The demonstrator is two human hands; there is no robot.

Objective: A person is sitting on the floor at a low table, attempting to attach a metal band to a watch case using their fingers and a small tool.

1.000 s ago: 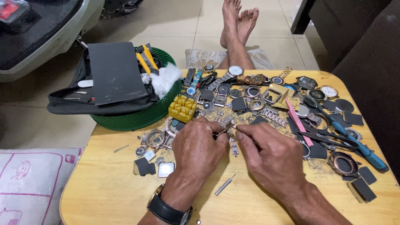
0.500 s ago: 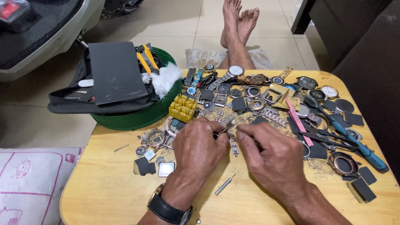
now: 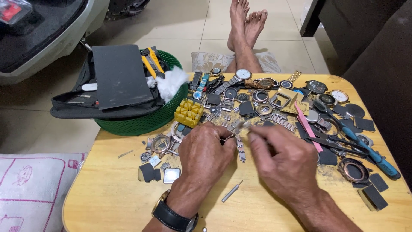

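Centre of frame: our left hand (image 3: 205, 151) pinches one end of a metal watch-band segment (image 3: 241, 151), whose links hang down onto the table (image 3: 107, 189). Our right hand (image 3: 283, 159) has fingers closed near its top; what they grip is hidden. Band is mid-work; watches (image 3: 243, 74) and cases lie unsorted across the upper right.
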